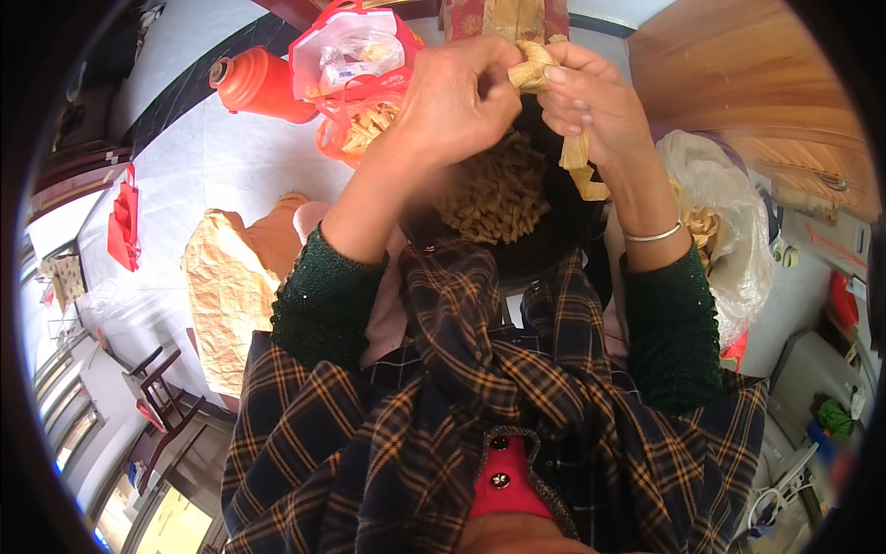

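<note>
Above a round black pan (570, 226), both hands hold a pale tan, dried-looking strip (530, 76), folded or knotted at its upper part. My left hand (460, 100) is closed, its fingertips pinching the strip's left side. With thumb and fingers my right hand (598, 109) grips the other side, a silver bangle at its wrist. A loose tail of the strip (578, 157) hangs below the right hand and curls at its end. Many small tan pieces (503, 198) lie heaped in the pan. The strip's exact kind is hard to tell.
Left of the pan stand a red bag (318, 143) with tan pieces, a white-and-red bag (305, 60) and an orange-red flask (263, 85). Brown paper (221, 277) lies at left. A clear plastic bag (738, 212) with tan strips is at right, beside wooden furniture (757, 74).
</note>
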`<action>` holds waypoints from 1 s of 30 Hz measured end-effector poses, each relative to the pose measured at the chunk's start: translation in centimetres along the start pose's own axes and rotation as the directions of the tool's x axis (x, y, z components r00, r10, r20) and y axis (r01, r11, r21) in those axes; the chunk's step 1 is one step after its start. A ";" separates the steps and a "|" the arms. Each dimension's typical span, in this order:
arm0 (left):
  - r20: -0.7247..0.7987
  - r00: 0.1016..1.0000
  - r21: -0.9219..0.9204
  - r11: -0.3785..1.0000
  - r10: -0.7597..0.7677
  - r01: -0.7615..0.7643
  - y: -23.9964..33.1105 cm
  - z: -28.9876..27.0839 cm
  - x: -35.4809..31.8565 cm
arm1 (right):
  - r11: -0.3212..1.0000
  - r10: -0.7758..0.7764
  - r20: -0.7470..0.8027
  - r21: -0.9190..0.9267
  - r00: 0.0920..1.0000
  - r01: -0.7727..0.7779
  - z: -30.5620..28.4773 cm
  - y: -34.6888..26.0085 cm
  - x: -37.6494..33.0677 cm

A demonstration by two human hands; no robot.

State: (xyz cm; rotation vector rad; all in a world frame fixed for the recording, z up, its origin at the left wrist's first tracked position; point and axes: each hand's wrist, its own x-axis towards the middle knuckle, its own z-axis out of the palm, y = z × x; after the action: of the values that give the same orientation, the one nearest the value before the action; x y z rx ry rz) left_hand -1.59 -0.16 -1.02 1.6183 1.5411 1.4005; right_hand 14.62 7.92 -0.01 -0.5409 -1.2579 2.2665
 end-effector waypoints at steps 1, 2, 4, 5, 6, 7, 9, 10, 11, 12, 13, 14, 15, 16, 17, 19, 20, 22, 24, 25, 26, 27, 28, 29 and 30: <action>0.099 0.995 -0.040 0.999 0.008 -0.005 0.8 -0.5 -0.1 | 0.999 0.011 -0.011 -0.047 1.000 -0.012 0.2 -0.1 -0.1; 0.120 0.993 -0.048 0.999 0.021 -0.015 0.7 -0.8 -0.1 | 0.995 0.027 -0.019 -0.094 0.999 -0.029 0.5 -0.2 0.0; 0.262 0.959 -0.128 0.981 -0.108 0.146 0.3 -1.8 0.2 | 0.992 0.038 -0.004 -0.122 0.999 -0.039 0.7 0.0 -0.1; 0.332 0.929 -0.161 0.961 -0.161 0.224 0.3 -2.1 0.5 | 0.994 0.032 0.020 -0.108 0.999 -0.030 0.6 0.1 -0.1; 0.378 0.911 -0.287 0.915 -0.163 0.283 0.8 -2.2 0.5 | 0.995 0.026 0.043 -0.093 0.999 -0.022 0.7 0.1 -0.1; 0.424 0.889 -0.460 0.804 -0.175 0.378 0.7 -2.3 0.5 | 0.999 0.024 0.046 -0.050 0.999 -0.021 0.9 -0.2 -0.4; 0.511 0.843 -0.709 0.472 -0.170 0.525 0.6 -3.0 0.5 | 0.999 0.017 0.063 0.042 0.998 -0.020 1.8 -1.2 -0.9; 0.500 0.859 -0.764 0.412 -0.110 0.497 0.5 -3.4 0.5 | 0.998 -0.026 0.078 -0.063 0.997 0.031 1.5 -1.6 -0.9; 0.486 0.872 -0.811 0.345 -0.051 0.472 0.2 -3.9 0.3 | 0.983 -0.068 0.093 -0.166 0.993 0.083 0.7 -2.1 -1.1; 0.466 0.885 -0.852 0.274 0.006 0.447 -0.1 -4.4 0.2 | 0.955 -0.108 0.112 -0.266 0.988 0.135 0.1 -2.5 -1.3; 0.441 0.896 -0.885 0.200 0.061 0.422 -0.2 -4.7 0.1 | 0.910 -0.127 0.118 -0.380 0.985 0.163 -0.2 -2.9 -1.5; 0.439 0.896 -0.885 0.207 0.068 0.418 -0.2 -4.8 -0.1 | 0.850 -0.143 0.125 -0.492 0.982 0.186 -0.5 -3.3 -1.6; 0.433 0.901 -0.858 0.308 0.003 0.412 -0.1 -5.0 -0.2 | 0.777 -0.157 0.135 -0.595 0.978 0.206 -0.6 -3.4 -1.6; 0.420 0.905 -0.818 0.405 -0.062 0.407 -0.1 -5.3 -0.3 | 0.756 -0.059 0.071 -0.648 0.996 0.091 -0.5 -3.2 -1.6; 0.407 0.905 -0.767 0.493 -0.120 0.410 -0.1 -5.2 -0.2 | 0.746 -0.075 0.065 -0.658 0.995 0.099 -0.8 -2.6 -1.5; 0.388 0.893 -0.663 0.603 -0.228 0.443 -0.2 -4.5 -0.1 | 0.726 -0.107 0.054 -0.678 0.993 0.115 -1.4 -1.2 -0.9; 0.365 0.886 -0.601 0.654 -0.287 0.459 -0.1 -4.6 -0.2 | 0.769 -0.080 0.058 -0.631 0.995 0.099 -1.5 -1.2 -0.7; 0.418 0.864 -0.468 0.749 -0.279 0.469 -0.2 -4.7 0.0 | 0.844 -0.027 0.067 -0.533 0.997 0.058 -1.5 -1.4 -0.6; 0.369 0.892 -0.330 0.860 -0.262 0.389 -0.3 -4.5 -0.1 | 0.822 -0.040 0.010 -0.568 0.999 0.038 -1.2 -2.1 -0.8; 0.293 0.927 -0.250 0.916 -0.236 0.312 -0.3 -4.0 -0.5 | 0.811 -0.045 -0.018 -0.584 0.999 0.026 -1.0 -2.3 -0.8; 0.223 0.956 -0.167 0.958 -0.193 0.232 -0.1 -3.3 -0.6 | 0.786 -0.047 -0.001 -0.617 0.999 0.037 -0.9 -2.1 -0.8; 0.167 0.984 0.020 0.998 -0.054 0.052 0.2 -2.9 -0.7 | 0.760 -0.048 0.016 -0.648 0.999 0.047 -0.7 -1.7 -0.7; 0.138 0.986 0.212 0.969 0.095 -0.123 0.5 -2.5 -0.7 | 0.733 -0.048 0.033 -0.678 0.998 0.058 -0.5 -1.3 -0.7; 0.139 0.961 0.406 0.871 0.240 -0.277 1.0 -2.2 -0.7 | 0.746 -0.036 0.048 -0.663 0.998 0.059 -0.3 -0.8 -0.6; 0.118 0.943 0.360 0.872 0.312 -0.333 0.5 -1.2 -0.7 | 0.759 -0.025 0.063 -0.649 0.998 0.060 -0.3 -0.2 -0.6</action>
State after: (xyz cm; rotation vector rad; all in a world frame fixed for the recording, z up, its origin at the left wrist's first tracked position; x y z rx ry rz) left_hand -2.34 -1.28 -0.36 2.2148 1.6343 1.2556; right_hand 15.29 7.89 0.04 -0.6802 -2.0772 1.7578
